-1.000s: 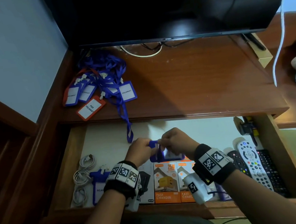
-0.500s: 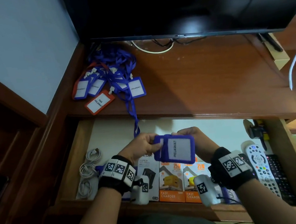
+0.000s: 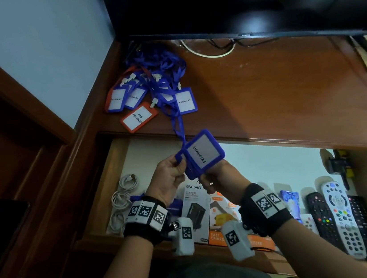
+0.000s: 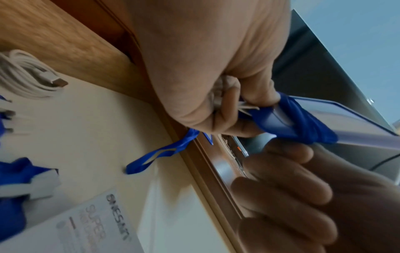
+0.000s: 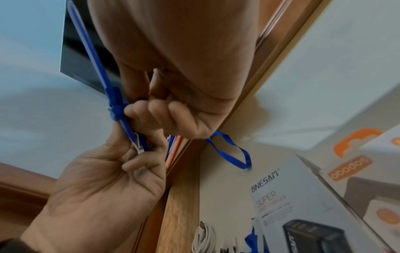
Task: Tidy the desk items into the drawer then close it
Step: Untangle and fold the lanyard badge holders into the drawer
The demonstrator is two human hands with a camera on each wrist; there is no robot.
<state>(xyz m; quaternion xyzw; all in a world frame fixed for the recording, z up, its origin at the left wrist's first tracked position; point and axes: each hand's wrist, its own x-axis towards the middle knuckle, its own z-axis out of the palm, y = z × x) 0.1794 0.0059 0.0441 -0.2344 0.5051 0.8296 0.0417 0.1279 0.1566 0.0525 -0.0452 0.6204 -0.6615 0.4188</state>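
Both hands hold up a blue badge holder marked PELAWAT, tilted, over the open drawer near the desk's front edge. My left hand pinches its clip end, where the blue lanyard is wound round the holder. Fingers of my right hand curl round the holder's lower edge. A pile of blue and orange badge holders with lanyards lies on the desk at the back left. One lanyard loop hangs from it over the desk edge.
In the drawer lie white cables at the left, charger boxes in the middle and several remotes at the right. A dark monitor stands at the back of the desk.
The hands have lifted the badge holder from low over the charger boxes up towards the desk edge. It has turned face-up and tilted.
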